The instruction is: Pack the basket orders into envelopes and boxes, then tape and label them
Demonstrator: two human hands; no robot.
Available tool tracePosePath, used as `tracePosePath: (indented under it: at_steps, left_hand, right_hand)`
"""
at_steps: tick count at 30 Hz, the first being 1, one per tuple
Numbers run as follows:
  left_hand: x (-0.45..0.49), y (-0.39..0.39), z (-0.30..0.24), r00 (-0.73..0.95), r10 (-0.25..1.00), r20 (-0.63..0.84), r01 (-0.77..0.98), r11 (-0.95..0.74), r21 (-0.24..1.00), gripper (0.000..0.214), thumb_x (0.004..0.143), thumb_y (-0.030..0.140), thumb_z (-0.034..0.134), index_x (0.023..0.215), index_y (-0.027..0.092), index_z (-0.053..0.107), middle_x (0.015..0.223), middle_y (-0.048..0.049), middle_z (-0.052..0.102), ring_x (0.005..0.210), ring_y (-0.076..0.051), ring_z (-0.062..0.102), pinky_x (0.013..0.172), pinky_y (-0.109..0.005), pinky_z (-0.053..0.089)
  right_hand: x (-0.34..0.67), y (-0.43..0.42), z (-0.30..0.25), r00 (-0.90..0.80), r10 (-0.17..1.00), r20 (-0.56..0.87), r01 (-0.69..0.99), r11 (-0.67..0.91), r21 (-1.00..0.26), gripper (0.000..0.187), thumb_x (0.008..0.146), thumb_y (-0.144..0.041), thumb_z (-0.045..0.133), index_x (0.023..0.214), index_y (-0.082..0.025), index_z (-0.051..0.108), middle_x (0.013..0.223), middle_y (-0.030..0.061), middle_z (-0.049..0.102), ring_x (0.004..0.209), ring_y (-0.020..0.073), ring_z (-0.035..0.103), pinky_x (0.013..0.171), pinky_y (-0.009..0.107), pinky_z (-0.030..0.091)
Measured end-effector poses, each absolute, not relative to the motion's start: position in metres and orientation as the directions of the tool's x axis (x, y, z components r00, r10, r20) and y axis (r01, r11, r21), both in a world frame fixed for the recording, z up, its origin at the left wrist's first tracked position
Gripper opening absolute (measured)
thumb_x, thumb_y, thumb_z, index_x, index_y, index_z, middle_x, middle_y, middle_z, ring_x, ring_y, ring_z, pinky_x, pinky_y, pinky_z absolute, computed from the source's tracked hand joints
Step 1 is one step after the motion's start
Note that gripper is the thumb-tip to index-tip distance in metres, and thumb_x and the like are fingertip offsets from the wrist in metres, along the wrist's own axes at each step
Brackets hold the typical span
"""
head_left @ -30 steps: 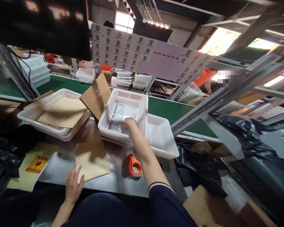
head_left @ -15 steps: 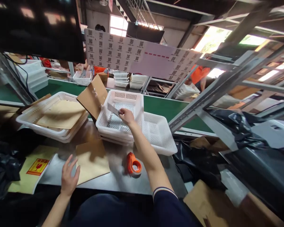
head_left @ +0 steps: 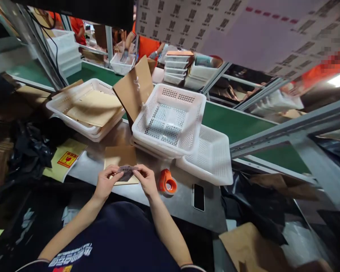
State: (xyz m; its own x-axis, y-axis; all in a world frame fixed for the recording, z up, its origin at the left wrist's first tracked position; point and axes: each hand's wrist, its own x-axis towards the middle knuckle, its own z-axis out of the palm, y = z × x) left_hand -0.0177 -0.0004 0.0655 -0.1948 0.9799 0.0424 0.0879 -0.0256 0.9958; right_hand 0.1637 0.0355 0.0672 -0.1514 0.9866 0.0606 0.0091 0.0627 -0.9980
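Both hands pinch a small, thin, greyish flat packet [head_left: 126, 172] with faint print on it; what it contains cannot be made out. My left hand [head_left: 103, 183] grips its left end and my right hand [head_left: 147, 181] its right end, thumbs towards me. Beneath them a tan kraft envelope [head_left: 119, 155] lies on the metal table [head_left: 96, 160], partly hidden by the hands. Just right of my right hand is an orange tape dispenser [head_left: 166, 182]. Beyond it stands a white perforated basket [head_left: 158, 142], stacked on others, with nothing visible inside.
Another white basket [head_left: 212, 175] sits right of the stack, with a phone [head_left: 198, 197] in front. At left, a basket [head_left: 56, 107] holds envelopes, near a yellow mailer [head_left: 55, 170] with a red label. A green conveyor [head_left: 235, 117] runs behind. Co-workers in orange stand beyond.
My right hand has come back from the basket with the flat packet. My left hand has moved from open beside the envelope to gripping the packet. The view has tilted down.
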Motion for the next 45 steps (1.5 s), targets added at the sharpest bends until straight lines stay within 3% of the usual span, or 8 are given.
tracePosePath:
  at_steps: [4,8,14,23,27,30,34,45]
  left_hand:
    - [-0.013,-0.008,0.057,0.065,0.983,-0.172,0.007,0.172,0.985,0.028,0.076,0.044,0.083,0.078,0.017,0.074,0.095,-0.0075,0.072,0.085,-0.02,0.063,0.077,-0.031,0.05]
    - [-0.026,-0.003,0.072,0.265,0.929,-0.258,-0.118,0.297,0.947,0.044,0.075,0.05,0.083,0.101,0.015,0.075,0.093,-0.0072,0.073,0.084,-0.02,0.065,0.081,-0.032,0.052]
    - [-0.04,0.014,0.094,0.52,0.782,-0.343,-0.046,0.426,0.903,0.026,0.076,0.037,0.084,0.075,0.014,0.071,0.063,0.0003,0.063,0.061,-0.011,0.056,0.063,-0.024,0.046]
    - [-0.043,0.008,0.092,0.607,0.706,-0.365,-0.048,0.491,0.87,0.025,0.072,0.037,0.086,0.073,0.015,0.077,0.066,-0.003,0.07,0.057,-0.011,0.057,0.054,-0.021,0.045]
    - [-0.042,0.007,0.082,0.574,0.721,-0.388,-0.119,0.542,0.832,0.03,0.068,0.039,0.089,0.069,0.013,0.073,0.059,-0.0006,0.063,0.051,-0.008,0.051,0.048,-0.019,0.039]
    - [-0.039,0.004,0.067,0.538,0.713,-0.45,-0.223,0.635,0.739,0.026,0.066,0.032,0.087,0.07,0.013,0.07,0.057,0.0018,0.058,0.048,-0.006,0.046,0.048,-0.018,0.036]
    - [-0.032,-0.005,0.03,0.527,0.659,-0.536,-0.336,0.741,0.581,0.02,0.068,0.026,0.082,0.074,0.014,0.066,0.06,0.0024,0.057,0.049,-0.006,0.042,0.049,-0.019,0.034]
    - [-0.036,-0.044,-0.118,0.357,0.267,-0.895,-0.19,0.959,0.21,0.026,0.082,0.029,0.07,0.069,0.019,0.049,0.055,0.0063,0.046,0.042,-0.006,0.034,0.044,-0.019,0.026]
  right_hand:
    - [0.166,0.031,0.059,-0.096,0.994,-0.049,-0.022,-0.051,-0.998,0.038,0.092,-0.058,0.064,0.084,-0.021,0.067,0.075,0.002,0.066,0.071,0.0177,0.059,0.069,0.029,0.05]
    - [0.181,0.032,0.095,-0.422,0.907,0.009,0.262,0.132,-0.956,0.031,0.099,-0.042,0.058,0.079,-0.02,0.066,0.071,-0.001,0.063,0.068,0.0142,0.055,0.066,0.025,0.042]
    - [0.19,0.042,0.132,-0.777,0.623,-0.089,0.418,0.405,-0.814,0.025,0.097,-0.023,0.059,0.073,-0.019,0.065,0.064,-0.0044,0.059,0.059,0.0099,0.045,0.059,0.023,0.031]
    - [0.192,0.052,0.132,-0.879,0.454,-0.15,0.317,0.318,-0.894,0.024,0.098,-0.032,0.062,0.079,-0.019,0.07,0.063,-0.0058,0.059,0.056,0.0094,0.048,0.054,0.021,0.036]
    - [0.191,0.046,0.115,-0.797,0.593,0.113,0.148,0.374,-0.916,0.032,0.093,-0.042,0.074,0.117,-0.02,0.072,0.11,0.0071,0.074,0.097,0.0196,0.069,0.087,0.032,0.057]
    - [0.187,0.034,0.092,-0.706,0.635,0.314,0.128,0.55,-0.825,0.037,0.099,-0.036,0.067,0.133,-0.024,0.068,0.142,0.015,0.063,0.129,0.0259,0.062,0.108,0.045,0.052]
    - [0.183,0.015,0.053,-0.64,0.657,0.398,0.196,0.64,-0.743,0.025,0.101,-0.027,0.063,0.124,-0.026,0.072,0.13,0.0128,0.072,0.119,0.0234,0.068,0.102,0.042,0.056]
    - [0.146,0.093,-0.078,-0.253,0.964,-0.085,0.643,0.102,-0.759,0.006,0.087,-0.015,0.07,0.083,-0.018,0.073,0.117,0.011,0.073,0.114,0.0251,0.067,0.105,0.041,0.051]
